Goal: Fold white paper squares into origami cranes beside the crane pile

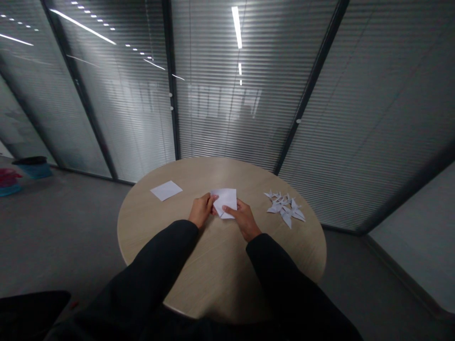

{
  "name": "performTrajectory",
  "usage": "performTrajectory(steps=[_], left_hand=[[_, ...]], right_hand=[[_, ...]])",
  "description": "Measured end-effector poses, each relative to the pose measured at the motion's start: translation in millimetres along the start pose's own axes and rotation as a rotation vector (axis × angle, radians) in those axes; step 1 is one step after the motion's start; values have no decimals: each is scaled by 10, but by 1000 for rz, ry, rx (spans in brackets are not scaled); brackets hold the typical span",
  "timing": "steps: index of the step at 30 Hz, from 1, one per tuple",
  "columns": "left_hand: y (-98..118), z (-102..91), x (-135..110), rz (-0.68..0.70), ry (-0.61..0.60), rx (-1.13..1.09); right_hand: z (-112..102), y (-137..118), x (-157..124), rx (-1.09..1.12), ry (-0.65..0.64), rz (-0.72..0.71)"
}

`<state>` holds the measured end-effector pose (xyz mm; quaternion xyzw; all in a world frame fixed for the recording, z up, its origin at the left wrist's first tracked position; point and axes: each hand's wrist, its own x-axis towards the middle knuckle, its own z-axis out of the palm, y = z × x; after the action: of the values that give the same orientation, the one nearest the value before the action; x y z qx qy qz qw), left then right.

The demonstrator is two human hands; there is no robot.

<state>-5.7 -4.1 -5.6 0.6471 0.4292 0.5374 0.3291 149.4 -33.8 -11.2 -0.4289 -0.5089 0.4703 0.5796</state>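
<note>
A white sheet of paper (226, 198), roughly square with a crease or fold near its lower edge, is held over the middle of the round table. My left hand (203, 208) pinches its left edge, the thumb lying on top. From the right, my right hand (244, 218) grips the lower right side, with its thumb across the face of the paper and its fingers behind. Right of my hands lies a cluster of folded white paper cranes (284, 207). To the left rests a flat stack or sheet of white paper (166, 190).
The round wooden table (213, 170) stands close to a glass partition with blinds (227, 128). On the floor at the far left are a blue bin (35, 169) and a second blue container with a red bag (9, 180). A dark object (33, 312) shows at lower left.
</note>
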Motion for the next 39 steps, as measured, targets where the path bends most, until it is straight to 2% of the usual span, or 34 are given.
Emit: performTrajectory(steps=[3,7,10,17,24,31,39], left_hand=[[-31,18,39,-56,-7,-134],[-55,38,92,-174,-19,-461],[-48,28,100,-219,-14,-568],[-63,-9,106,-251,32,-588],[-47,13,77,-256,-4,-560],[-52,32,59,-294,-39,-532],[-136,45,87,-240,35,-511]], right_hand=[[-7,-7,-1,21,-2,-4],[-28,18,22,15,6,-15],[-33,59,46,20,-4,6],[-2,63,30,-17,-84,27],[-58,31,62,-62,26,-120],[-114,91,108,-134,71,-149],[-93,118,99,-313,109,-173]])
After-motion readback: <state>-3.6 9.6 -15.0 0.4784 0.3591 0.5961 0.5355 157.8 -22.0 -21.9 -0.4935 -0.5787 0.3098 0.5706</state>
